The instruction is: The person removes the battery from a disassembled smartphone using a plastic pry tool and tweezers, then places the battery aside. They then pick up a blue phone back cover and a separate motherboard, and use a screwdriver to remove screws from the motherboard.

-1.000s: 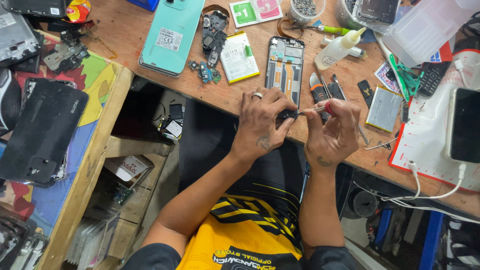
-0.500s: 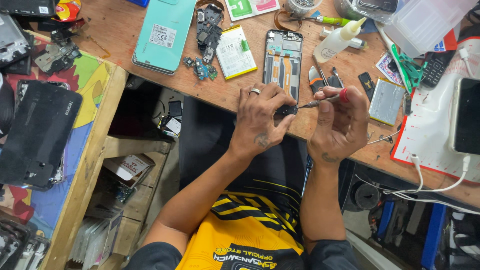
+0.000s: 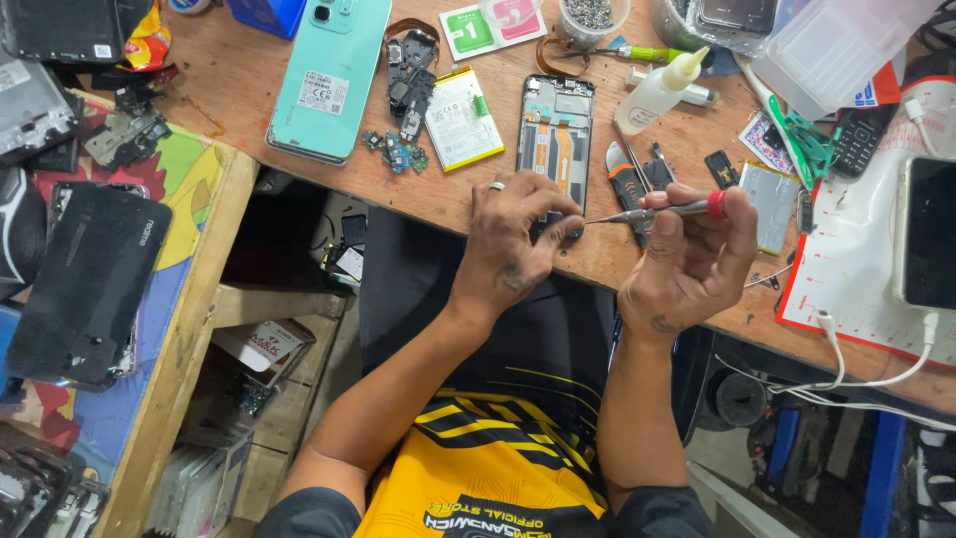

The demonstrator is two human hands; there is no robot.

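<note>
My right hand [image 3: 687, 264] grips a thin screwdriver [image 3: 662, 210] with a red cap, its tip pointing left. The tip meets a small dark part [image 3: 564, 228] pinched in the fingers of my left hand [image 3: 515, 239], which wears a ring. Both hands hover over the near edge of the wooden workbench [image 3: 617, 264]. Just beyond my left hand lies an opened black phone frame [image 3: 554, 130]. A white battery [image 3: 462, 118] and loose black inner parts [image 3: 410, 82] lie to its left, beside a mint-green phone back cover [image 3: 331, 76].
A white glue bottle [image 3: 663, 92], tweezers and small tools [image 3: 637, 174] sit behind my right hand. A phone on a cable [image 3: 928, 244] rests on a white mat at right. A side shelf at left holds a black back cover [image 3: 88, 279] and other phone pieces.
The screwdriver has swung from near my chest up to level, its tip now at the part in my left hand. Both hands stay together at the bench edge.
</note>
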